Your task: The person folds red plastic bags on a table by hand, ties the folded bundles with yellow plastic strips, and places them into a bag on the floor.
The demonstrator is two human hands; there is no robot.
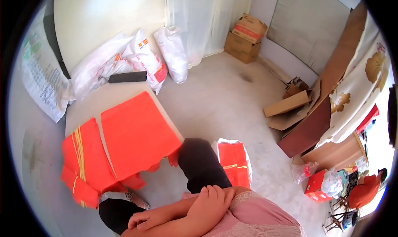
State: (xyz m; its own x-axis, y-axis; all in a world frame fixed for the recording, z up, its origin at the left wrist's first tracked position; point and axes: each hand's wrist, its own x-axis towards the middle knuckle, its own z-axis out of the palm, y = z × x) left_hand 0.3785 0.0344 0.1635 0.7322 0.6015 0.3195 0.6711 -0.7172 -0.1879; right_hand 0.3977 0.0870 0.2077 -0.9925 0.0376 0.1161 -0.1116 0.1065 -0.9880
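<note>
Across the lap, the left hand (210,200) rests open on the right forearm; the right hand (143,221) is partly open, fingers loosely curled, over the left forearm. Beyond the knees, the red sheets (134,133) lie flat on the surface (83,108), beside a yellow-tied red bundle (85,162). White sacks (143,56) stand behind

Dusty-pink top (265,210), cream lace trim (245,199) at the sleeve edge, lacy panel (265,230) lower down, black trousers (203,162), patterned footwear (141,201)
</note>
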